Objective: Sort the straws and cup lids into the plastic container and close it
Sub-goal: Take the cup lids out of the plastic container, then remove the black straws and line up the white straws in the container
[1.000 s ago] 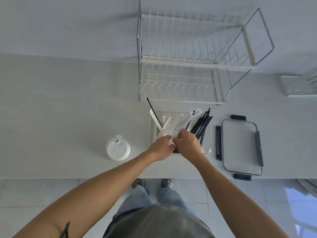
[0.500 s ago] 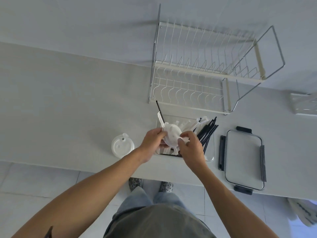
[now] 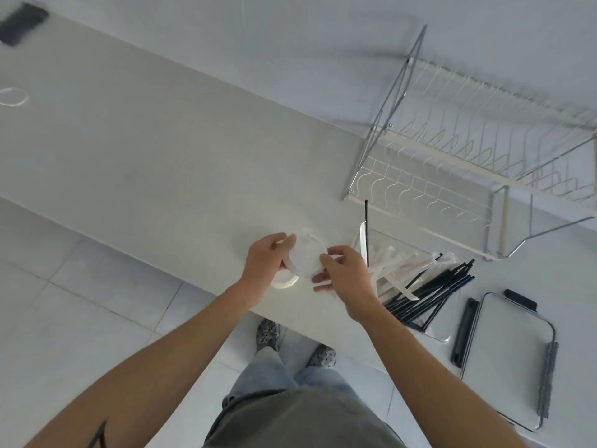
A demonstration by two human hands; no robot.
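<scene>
Left hand point(image 3: 266, 257) curled around the left edge of a white cup lid point(image 3: 305, 258), fingers wrapped on its rim. Right hand point(image 3: 347, 279) at the lid's right edge, thumb and fingertips pinching it, remaining fingers spread loosely below. Lid held tilted above the counter point(image 3: 161, 156), partly over a second lid point(image 3: 286, 282) lying flat beneath the left hand. Just right of the hands, clear plastic container point(image 3: 436, 334), open, packed with paper-wrapped white straws point(image 3: 407, 265) and a bundle of black straws point(image 3: 433, 292) jutting past its far rim; one black straw point(image 3: 366, 231) standing nearly upright at the near-left corner. Further right, container lid point(image 3: 504, 357) with black clips, flat on the counter, apart from the container. Behind, wire dish rack point(image 3: 468, 150). Far left, dark phone-like object point(image 3: 22, 22), blurred.
</scene>
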